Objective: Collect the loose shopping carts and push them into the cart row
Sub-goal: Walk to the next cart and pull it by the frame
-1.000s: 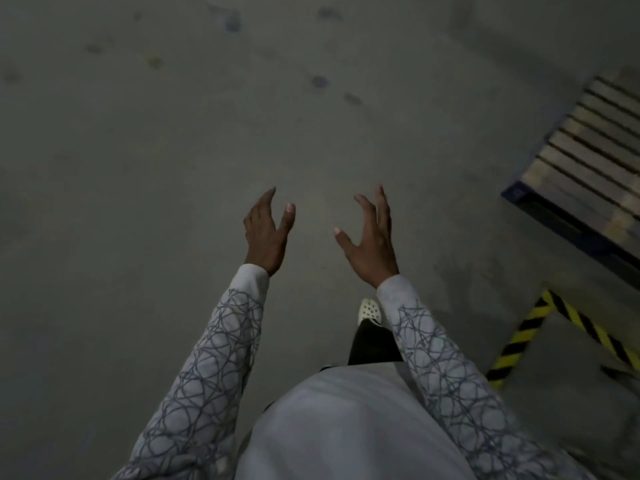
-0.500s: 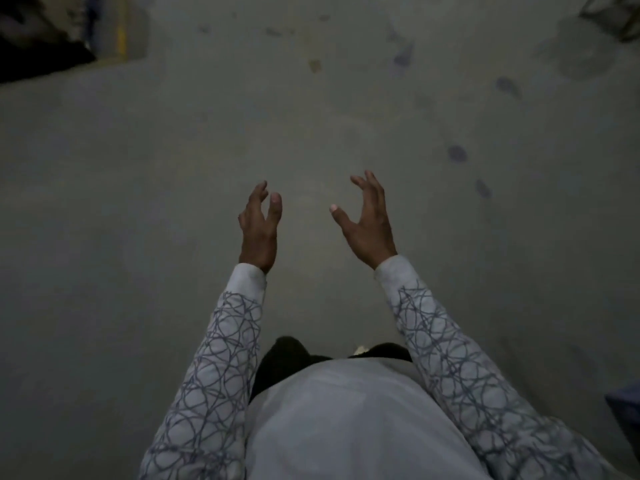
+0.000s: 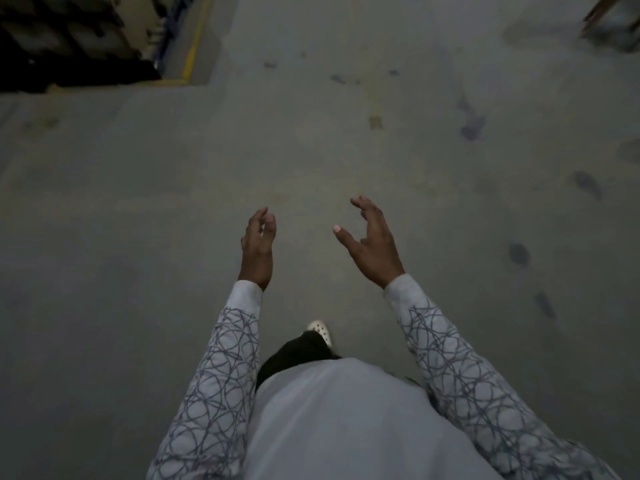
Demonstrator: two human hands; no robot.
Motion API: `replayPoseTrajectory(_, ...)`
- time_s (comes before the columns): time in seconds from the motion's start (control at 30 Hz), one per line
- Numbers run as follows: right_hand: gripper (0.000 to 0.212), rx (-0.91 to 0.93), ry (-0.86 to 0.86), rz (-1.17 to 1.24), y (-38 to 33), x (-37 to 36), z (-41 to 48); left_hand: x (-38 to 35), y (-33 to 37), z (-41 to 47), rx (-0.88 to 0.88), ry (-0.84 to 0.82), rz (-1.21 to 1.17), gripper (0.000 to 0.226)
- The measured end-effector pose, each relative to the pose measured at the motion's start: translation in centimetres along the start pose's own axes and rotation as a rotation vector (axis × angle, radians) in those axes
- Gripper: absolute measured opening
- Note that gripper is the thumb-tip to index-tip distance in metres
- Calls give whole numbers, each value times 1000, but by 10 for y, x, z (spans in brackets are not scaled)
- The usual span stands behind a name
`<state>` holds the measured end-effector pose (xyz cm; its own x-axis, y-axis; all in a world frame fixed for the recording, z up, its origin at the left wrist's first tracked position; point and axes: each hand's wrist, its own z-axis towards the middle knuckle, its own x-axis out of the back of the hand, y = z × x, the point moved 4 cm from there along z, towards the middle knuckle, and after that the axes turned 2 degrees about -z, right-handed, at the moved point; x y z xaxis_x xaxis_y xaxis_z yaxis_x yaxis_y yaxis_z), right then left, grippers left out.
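Note:
No shopping cart shows in the head view. My left hand (image 3: 258, 245) is raised in front of me over bare grey concrete floor, fingers loosely curved, holding nothing. My right hand (image 3: 372, 244) is held up beside it, a hand's width apart, thumb spread and fingers relaxed, also holding nothing. Both sleeves are white with a dark scribble pattern.
Dark shelving with stacked goods (image 3: 69, 39) fills the far left corner, bordered by a yellow floor line (image 3: 194, 39). A blurred object with a brownish edge (image 3: 613, 22) sits at the far right corner. Dark stains (image 3: 472, 128) dot the floor. My white shoe (image 3: 320, 330) steps forward.
The view has swung away from the wooden pallet and striped floor marking; shelving now appears at far left. Both hands stay raised and hold nothing, fingers a little more curled.

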<state>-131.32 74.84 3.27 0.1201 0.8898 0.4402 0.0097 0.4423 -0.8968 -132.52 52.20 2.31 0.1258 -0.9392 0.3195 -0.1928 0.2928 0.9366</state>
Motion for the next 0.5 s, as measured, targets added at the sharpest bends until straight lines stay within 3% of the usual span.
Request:
replayPoseTrajectory(0.2,55,-3,83,-10,-37,23,158,-34,86,174,-100,-97,-66,74)
replayPoseTrajectory(0.33,52,-34,121,-10,-20,33,263,-71,114,271,-123,-134,-59,85)
replayPoseTrajectory(0.5,47,-103,87,30,27,23,405,-130,120,396,-103,-161,-93,74)
